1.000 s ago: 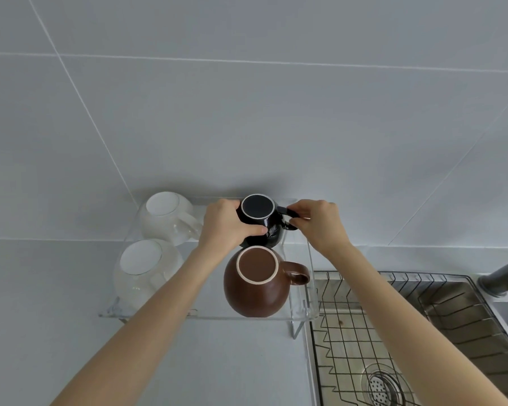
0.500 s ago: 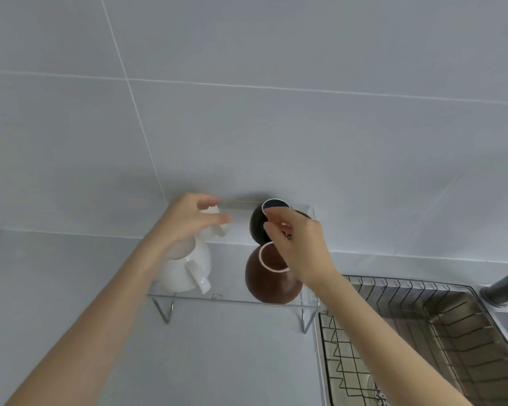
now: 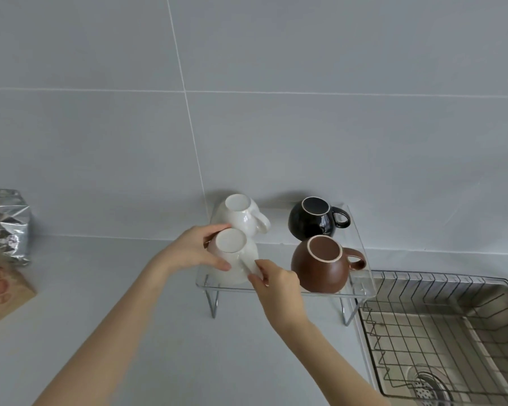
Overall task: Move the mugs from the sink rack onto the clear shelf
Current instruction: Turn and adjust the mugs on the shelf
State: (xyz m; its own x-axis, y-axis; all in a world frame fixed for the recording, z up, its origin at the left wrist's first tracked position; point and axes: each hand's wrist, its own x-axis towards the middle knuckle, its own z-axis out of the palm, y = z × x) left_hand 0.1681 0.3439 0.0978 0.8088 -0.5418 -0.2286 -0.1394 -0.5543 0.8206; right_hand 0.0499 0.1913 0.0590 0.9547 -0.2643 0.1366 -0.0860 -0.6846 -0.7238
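- A clear acrylic shelf on thin metal legs [image 3: 361,284] stands on the pale grey countertop [image 3: 115,332] against the grey tiled wall [image 3: 276,127], just left of the sink.
- Four round mugs sit upside down on it, bases up.
- Far left: a glossy white ceramic mug [image 3: 241,213], its handle pointing right.
- Near left: a second white ceramic mug [image 3: 235,259], touching or almost touching the far white one.
- Far right: a glossy black mug with a pale-rimmed base [image 3: 314,219], handle to the right.
- Near right: a matte brown mug with a pale-rimmed base [image 3: 320,265], handle to the right, just in front of the black one.
- The left hand [image 3: 188,252] is curled around the left side of the near white mug, thumb low on its near side, fingers at the base.
- The right hand [image 3: 279,287] pinches that mug's handle between thumb and fingertips.
- The wire sink rack [image 3: 423,332] lies in the steel sink [image 3: 487,315] at the near right; no mugs show in the visible part.
- A crumpled silver foil bag [image 3: 5,224] stands at the far left edge, with a brown paper bag [image 3: 3,291] nearer.
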